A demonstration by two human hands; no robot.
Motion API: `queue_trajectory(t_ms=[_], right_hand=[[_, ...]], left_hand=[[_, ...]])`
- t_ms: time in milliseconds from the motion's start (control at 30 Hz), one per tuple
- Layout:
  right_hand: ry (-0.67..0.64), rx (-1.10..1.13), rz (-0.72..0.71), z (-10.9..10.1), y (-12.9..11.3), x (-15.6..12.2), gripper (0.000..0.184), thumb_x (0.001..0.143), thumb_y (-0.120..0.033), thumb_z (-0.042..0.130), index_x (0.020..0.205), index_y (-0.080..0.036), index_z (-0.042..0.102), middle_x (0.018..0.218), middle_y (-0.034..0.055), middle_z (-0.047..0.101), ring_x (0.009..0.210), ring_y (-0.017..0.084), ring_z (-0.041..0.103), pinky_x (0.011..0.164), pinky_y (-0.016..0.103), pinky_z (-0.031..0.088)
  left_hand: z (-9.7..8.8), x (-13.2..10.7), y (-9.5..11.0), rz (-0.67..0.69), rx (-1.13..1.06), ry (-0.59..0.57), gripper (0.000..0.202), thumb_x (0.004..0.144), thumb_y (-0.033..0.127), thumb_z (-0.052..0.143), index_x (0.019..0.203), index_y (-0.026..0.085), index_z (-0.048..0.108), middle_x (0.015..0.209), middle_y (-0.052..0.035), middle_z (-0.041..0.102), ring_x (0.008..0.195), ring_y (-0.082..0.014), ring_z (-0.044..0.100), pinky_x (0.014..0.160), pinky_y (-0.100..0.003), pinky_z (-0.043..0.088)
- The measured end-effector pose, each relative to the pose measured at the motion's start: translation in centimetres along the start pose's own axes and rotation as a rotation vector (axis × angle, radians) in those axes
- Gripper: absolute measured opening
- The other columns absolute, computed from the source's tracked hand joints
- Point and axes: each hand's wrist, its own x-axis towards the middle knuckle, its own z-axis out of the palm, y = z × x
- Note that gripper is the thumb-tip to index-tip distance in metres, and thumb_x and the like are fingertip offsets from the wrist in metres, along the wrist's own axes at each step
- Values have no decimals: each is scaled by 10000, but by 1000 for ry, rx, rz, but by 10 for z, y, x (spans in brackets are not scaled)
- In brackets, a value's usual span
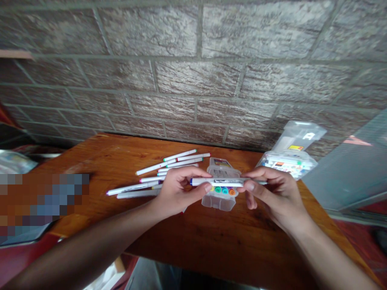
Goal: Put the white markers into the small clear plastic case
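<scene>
Both hands hold one white marker [226, 182] level across the middle of the view. My left hand [178, 191] pinches it near its blue end, thumb below and finger above. At the other end, my right hand [272, 191] grips the marker between thumb and fingers. Behind and below it lies a small clear plastic marker case [218, 203], opened out, with several coloured round marker ends showing in it. To the left of the case, several white markers [181, 157] with coloured ends lie loose on the wooden table; my left hand hides part of some.
A larger clear plastic box [298, 163] with its lid up and things inside stands at the table's back right. The wooden table [211, 241] meets a brick-patterned wall [181, 76]. A blurred-out patch [45, 201] covers the left side.
</scene>
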Motion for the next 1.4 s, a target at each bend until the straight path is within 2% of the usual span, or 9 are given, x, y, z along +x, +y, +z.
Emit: queue_trajectory(t_ms=[167, 367, 567, 767, 1000, 1400], right_hand=[[1, 4, 6, 0, 0, 0, 200, 794, -365, 934, 871, -212, 829, 596, 4, 730, 408, 111, 588, 404, 233, 521], [4, 19, 10, 1, -1, -1, 208, 787, -377, 938, 867, -217, 831, 601, 1, 734, 409, 110, 590, 403, 235, 521], [-8, 8, 9, 0, 0, -1, 182, 810, -353, 926, 871, -212, 829, 599, 2, 735, 415, 101, 593, 415, 220, 519], [-72, 37, -74, -4, 8, 3, 108, 847, -286, 892, 899, -215, 829, 627, 6, 767, 384, 105, 608, 382, 209, 543], [-96, 75, -75, -6, 10, 5, 61, 867, -248, 874, 910, -228, 836, 707, 23, 813, 391, 91, 627, 396, 185, 557], [-97, 42, -37, -8, 7, 5, 89, 869, -290, 875, 874, -215, 829, 714, 31, 813, 393, 94, 628, 396, 188, 551]], left_hand=[[1, -1, -2, 22, 5, 6, 133, 809, 195, 848, 918, 124, 816, 823, -96, 840, 682, -169, 765, 621, -216, 587], [-3, -2, -2, 53, -6, -28, 129, 860, 187, 800, 971, 122, 813, 873, -99, 845, 726, -165, 775, 664, -215, 605], [-1, 0, 0, 67, 44, 3, 112, 830, 178, 821, 927, 122, 818, 825, -87, 842, 681, -164, 767, 614, -206, 596], [1, -1, -1, 82, 47, 17, 117, 815, 141, 829, 928, 116, 821, 828, -78, 845, 691, -146, 775, 632, -174, 594], [0, -2, -2, 56, 18, -10, 121, 852, 159, 799, 959, 106, 817, 852, -93, 845, 701, -149, 777, 641, -178, 592], [-3, -5, -3, 29, 18, -37, 141, 882, 175, 783, 997, 106, 826, 876, -95, 846, 712, -137, 766, 640, -166, 577]])
